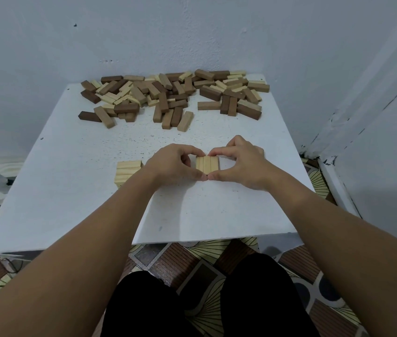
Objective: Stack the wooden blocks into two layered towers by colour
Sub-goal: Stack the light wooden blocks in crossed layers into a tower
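— Blocks, pale, three side by side [207, 164]: location?
— Flat on the white table [70, 190], a little right of centre, lying between the two hands. Long sides touching, ends pointing away from the person. Left hand [173, 166] curls round the left edge, index finger at the far end, thumb at the near end. Right hand [241, 164] mirrors it on the right edge. The two thumb tips meet just in front of the set. Both hands partly closed, pinching the row from its sides and ends.

— Appearance?
— Light, yellowish wood, grain lines running lengthwise, seams between the three plainly visible.

— Other stock of the task?
— Pale stack [128, 171], just left of the left wrist, blocks lying crosswise to the held row; at least two layers show. Loose pile [168, 96] along the far edge against the wall [192, 32]: pale, mid-brown and dark-brown blocks mixed, some overlapping, a few strays nearer the middle.

— Obscured items?
— Right end of the pale stack hidden behind the left forearm; its layer count cannot be told for certain. Whether anything lies under the held row cannot be told. Near ends of the row are covered by the thumbs.

— Surroundings?
— Patterned floor [204, 263] below the table edge; dark-clothed legs at bottom.
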Motion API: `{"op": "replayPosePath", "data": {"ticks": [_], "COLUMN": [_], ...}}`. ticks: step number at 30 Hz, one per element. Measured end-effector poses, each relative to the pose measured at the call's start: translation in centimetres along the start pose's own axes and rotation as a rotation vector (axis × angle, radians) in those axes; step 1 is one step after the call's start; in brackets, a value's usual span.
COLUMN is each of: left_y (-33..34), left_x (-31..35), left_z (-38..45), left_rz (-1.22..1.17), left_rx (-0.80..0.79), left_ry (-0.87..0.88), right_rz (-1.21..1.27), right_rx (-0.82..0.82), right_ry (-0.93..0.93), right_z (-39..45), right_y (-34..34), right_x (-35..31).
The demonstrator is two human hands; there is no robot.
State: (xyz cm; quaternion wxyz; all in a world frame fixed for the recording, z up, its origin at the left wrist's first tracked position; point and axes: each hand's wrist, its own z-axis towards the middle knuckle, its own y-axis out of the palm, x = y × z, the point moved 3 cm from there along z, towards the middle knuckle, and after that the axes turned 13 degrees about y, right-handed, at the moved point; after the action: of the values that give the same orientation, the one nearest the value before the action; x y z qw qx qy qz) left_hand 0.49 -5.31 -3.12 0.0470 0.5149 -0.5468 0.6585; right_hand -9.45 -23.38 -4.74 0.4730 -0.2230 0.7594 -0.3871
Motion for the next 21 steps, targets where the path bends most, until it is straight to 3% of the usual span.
{"op": "replayPosePath", "data": {"ticks": [7,12,21], "left_y": [-2.3,-5.8,-11.5], "left_x": [0.9,1.7,-1.4], "left_z": [-1.3,-2.8,-8.3], "left_rz": [-0.018,0.151,0.250], "left_rx": [0.030,0.040,0.122], "left_ry": [0.049,0.103,0.058], "right_rz": [0.125,0.195,0.209], "right_rx": [0.035,0.051,0.021], "right_ry": [-0.015,-0.056,-0.179], "right_z": [-1.0,-1.4,-1.4], "right_y": [-0.6,-0.6,2.4], "right_x": [-2.1,-5.1,-12.7]}}
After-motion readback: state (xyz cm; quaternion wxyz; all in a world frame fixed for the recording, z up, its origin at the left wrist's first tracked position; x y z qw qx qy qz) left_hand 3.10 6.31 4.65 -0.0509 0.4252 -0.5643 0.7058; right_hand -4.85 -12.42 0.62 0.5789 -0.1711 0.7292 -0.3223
